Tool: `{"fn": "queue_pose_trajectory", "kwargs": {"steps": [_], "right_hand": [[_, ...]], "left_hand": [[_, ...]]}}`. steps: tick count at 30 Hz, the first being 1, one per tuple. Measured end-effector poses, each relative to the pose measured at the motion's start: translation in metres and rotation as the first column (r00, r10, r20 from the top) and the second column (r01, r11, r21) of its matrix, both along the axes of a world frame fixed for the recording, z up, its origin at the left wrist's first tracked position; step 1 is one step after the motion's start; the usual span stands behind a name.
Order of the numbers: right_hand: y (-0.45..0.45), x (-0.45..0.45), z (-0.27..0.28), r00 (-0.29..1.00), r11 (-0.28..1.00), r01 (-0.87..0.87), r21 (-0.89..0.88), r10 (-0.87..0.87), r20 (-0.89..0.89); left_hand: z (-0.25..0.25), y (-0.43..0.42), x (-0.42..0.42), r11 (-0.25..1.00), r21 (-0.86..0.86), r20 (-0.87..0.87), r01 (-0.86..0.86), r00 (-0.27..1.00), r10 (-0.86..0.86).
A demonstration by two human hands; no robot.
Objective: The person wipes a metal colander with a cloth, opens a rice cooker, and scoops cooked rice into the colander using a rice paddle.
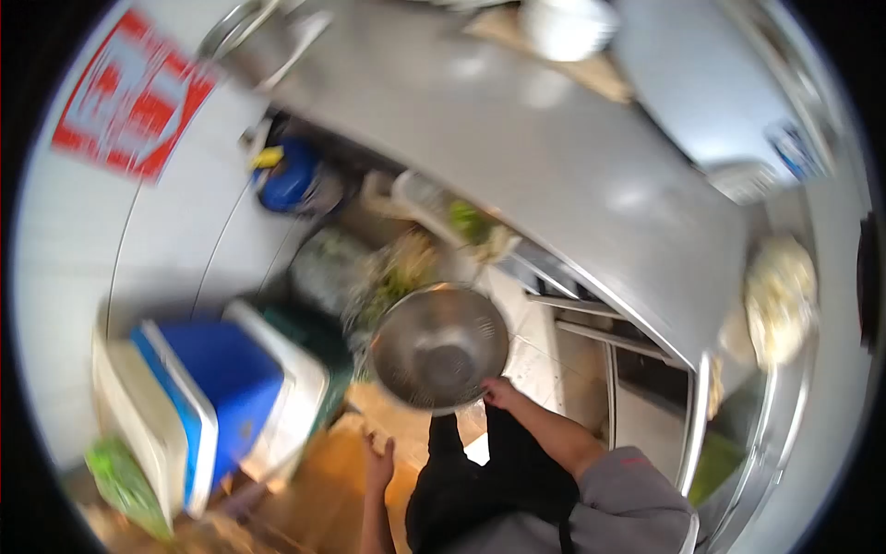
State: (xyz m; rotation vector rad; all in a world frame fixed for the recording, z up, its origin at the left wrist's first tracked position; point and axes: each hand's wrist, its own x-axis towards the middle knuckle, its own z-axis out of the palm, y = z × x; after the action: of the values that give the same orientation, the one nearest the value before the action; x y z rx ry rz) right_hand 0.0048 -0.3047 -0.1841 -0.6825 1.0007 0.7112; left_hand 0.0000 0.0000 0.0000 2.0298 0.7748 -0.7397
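Steel rim, caught at four o'clock! The right grip point(496, 391) is closed on the near edge of the steel bowl point(443, 319), fingers and thumb pinching the lip, presumably because so wide a vessel is easiest to carry one-handed by its rim. Clock-face centred on the bowl, then: it sits just ahead of the legs point(503, 462), mouth turned up towards the head, its inner face in plain sight. Whether anything props it from beneath, I can't tell.

Down to seven o'clock, and the left grip point(378, 457) hangs apart from the rim, fingers loosely spread and half curled, nothing visible in it; one hand seems enough for the load.

Outward now! Close by at eleven, leafy greens point(406, 263) lie low, probably tucked there to stay out of the walkway. Towards nine, a blue box point(221, 388) leans among pale ones, likely nested to save floor. At one o'clock runs the steel surface point(443, 120), and far along it a white tub point(568, 28) rests on a wooden board point(591, 74), perhaps for a steadier base. Out at three, a bag of pale food point(780, 300).
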Motion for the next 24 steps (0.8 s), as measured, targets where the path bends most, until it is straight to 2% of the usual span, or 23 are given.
{"fn": "queue_pose_trajectory", "kwargs": {"steps": [1, 2, 3, 4, 5, 7, 10, 13, 14, 15, 16, 17, 18, 19, 20, 21, 23, 24], "right_hand": [[-0.012, -0.004, 0.003, 0.995, 0.993, 0.094, -0.071, -0.095, -0.006], [-0.002, 0.001, 0.019, 0.985, 0.981, 0.008, -0.196, -0.042, -0.168], [-0.021, -0.012, 0.074, 0.992, 0.99, -0.108, -0.092, 0.101, -0.082], [0.014, 0.035, 0.117, 0.989, 0.981, -0.144, -0.133, 0.145, -0.001], [0.017, 0.038, 0.144, 0.974, 0.965, -0.21, -0.158, 0.221, 0.056], [0.016, 0.039, 0.184, 0.897, 0.898, -0.385, -0.214, 0.419, 0.142], [0.025, 0.051, 0.224, 0.828, 0.873, -0.406, -0.272, 0.477, 0.295], [0.0, 0.046, 0.288, 0.762, 0.878, -0.35, -0.325, 0.469, 0.446], [-0.014, 0.042, 0.303, 0.706, 0.891, -0.355, -0.284, 0.455, 0.544], [-0.043, 0.038, 0.34, 0.629, 0.843, -0.442, -0.308, 0.536, 0.563], [-0.082, 0.029, 0.361, 0.485, 0.802, -0.345, -0.488, 0.597, 0.639], [-0.126, 0.007, 0.37, 0.454, 0.645, 0.027, -0.763, 0.672, 0.584], [-0.174, -0.012, 0.382, 0.662, 0.25, 0.294, -0.922, 0.643, 0.386], [-0.218, -0.037, 0.394, 0.877, -0.048, 0.272, -0.961, 0.424, 0.228], [-0.255, -0.064, 0.4, 0.987, -0.308, 0.146, -0.94, 0.116, 0.115], [-0.282, -0.09, 0.404, 0.971, -0.521, -0.166, -0.837, 0.061, -0.23], [-0.314, -0.122, 0.353, 0.97, -0.601, -0.207, -0.772, -0.022, -0.243], [-0.327, -0.13, 0.35, 0.985, -0.473, -0.116, -0.873, 0.057, -0.162]], "left_hand": [[-0.02, -0.001, 0.026, 0.993, -0.071, -0.006, 0.094, 0.995, -0.095], [-0.038, 0.015, 0.037, 0.987, -0.144, -0.084, -0.071, 0.995, 0.059], [0.017, -0.003, 0.025, 0.96, -0.171, -0.101, -0.221, 0.973, 0.206], [0.045, 0.019, 0.055, 0.924, -0.182, -0.037, -0.336, 0.941, 0.335], [0.064, 0.017, 0.06, 0.856, -0.233, -0.048, -0.462, 0.885, 0.464], [0.057, 0.049, 0.045, 0.67, -0.607, -0.058, -0.428, 0.865, 0.499], [0.129, 0.055, 0.05, 0.786, -0.587, 0.056, -0.192, 0.96, 0.276], [0.159, 0.036, 0.056, 0.802, -0.499, 0.254, -0.329, 0.829, 0.499], [0.151, 0.052, 0.062, 0.783, -0.499, 0.201, -0.372, 0.829, 0.522], [0.16, 0.047, 0.067, 0.78, -0.537, 0.275, -0.322, 0.807, 0.523], [0.179, 0.032, 0.074, 0.777, -0.568, 0.35, -0.271, 0.775, 0.526], [0.199, 0.008, 0.083, 0.768, -0.603, 0.421, -0.216, 0.731, 0.537], [0.234, -0.029, 0.085, 0.756, -0.6, 0.417, -0.261, 0.705, 0.574], [0.245, -0.042, 0.09, 0.753, -0.626, 0.451, -0.203, 0.693, 0.562], [0.257, -0.05, 0.094, 0.753, -0.641, 0.487, -0.149, 0.68, 0.549], [0.275, -0.068, 0.096, 0.734, -0.674, 0.5, -0.087, 0.678, 0.539], [0.305, -0.111, 0.095, 0.705, -0.708, 0.542, 0.03, 0.664, 0.516], [0.317, -0.131, 0.095, 0.701, -0.707, 0.575, 0.092, 0.652, 0.494]]}}
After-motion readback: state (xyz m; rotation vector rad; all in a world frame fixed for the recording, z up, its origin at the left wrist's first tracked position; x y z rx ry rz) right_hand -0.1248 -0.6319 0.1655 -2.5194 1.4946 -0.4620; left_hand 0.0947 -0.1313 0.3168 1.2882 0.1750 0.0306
